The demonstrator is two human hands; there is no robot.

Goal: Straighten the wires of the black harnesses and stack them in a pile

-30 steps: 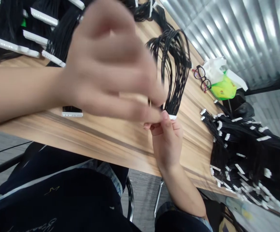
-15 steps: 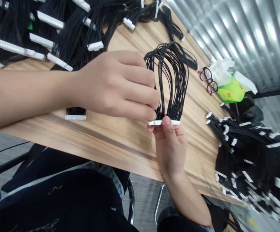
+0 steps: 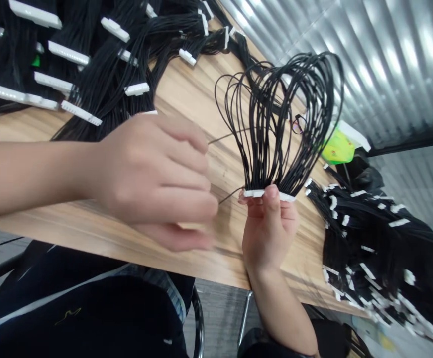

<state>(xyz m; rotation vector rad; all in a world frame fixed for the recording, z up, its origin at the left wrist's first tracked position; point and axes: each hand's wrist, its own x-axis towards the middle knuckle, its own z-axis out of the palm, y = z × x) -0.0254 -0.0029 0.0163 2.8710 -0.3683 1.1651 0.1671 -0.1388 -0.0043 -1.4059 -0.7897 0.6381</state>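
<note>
My right hand grips a white connector between thumb and fingers, above the table. A bundle of black wires rises from that connector and bends over in loose loops. To its left, my left hand is closed, knuckles toward me and slightly blurred. A single black wire runs from the connector's left end to the left hand. Another stretch of wire leads from that hand back into the bundle. The left fingertips are partly hidden.
Black wire harnesses with white connectors lie heaped at the upper left of the wooden table. A larger pile of harnesses covers the right end. Glasses and a green package are near the corrugated metal wall.
My left hand has moved left and down, away from the connector, with a wire stretched between them. The loops have spread wider and stand higher. The view has shifted slightly.
</note>
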